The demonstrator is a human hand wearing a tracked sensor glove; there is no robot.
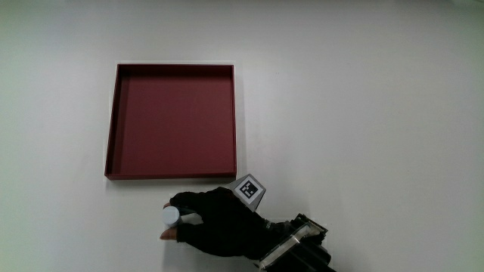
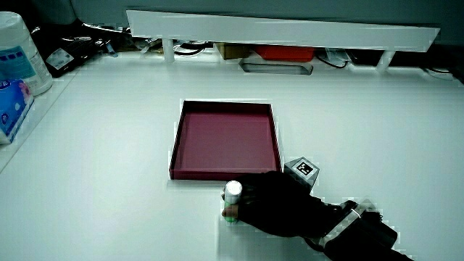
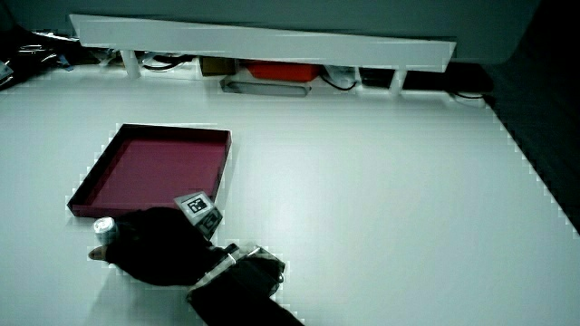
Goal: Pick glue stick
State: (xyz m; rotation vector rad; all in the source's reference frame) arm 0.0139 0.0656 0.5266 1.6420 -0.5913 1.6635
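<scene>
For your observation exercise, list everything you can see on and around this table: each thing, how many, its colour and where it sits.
tray: one, dark red, shallow, nothing in it, on the white table.
glue stick: one, white cap, upright in the hand's grasp, nearer to the person than the tray.
partition: one, white, low, with clutter under it.
tissue pack: one, blue, at the table's edge in a side view.
hand: one, black glove with patterned cube, fingers closed on the glue stick.

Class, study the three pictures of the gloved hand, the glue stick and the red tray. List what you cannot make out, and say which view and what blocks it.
- Glue stick body: in the main view only its white cap shows; the hand covers the rest.
- Grip on the stick: fingertips hidden under the glove in a side view.
- Forearm: cut off by the picture's edge in both side views.
- Tray near wall's inner face: hidden by its own rim in a side view.
</scene>
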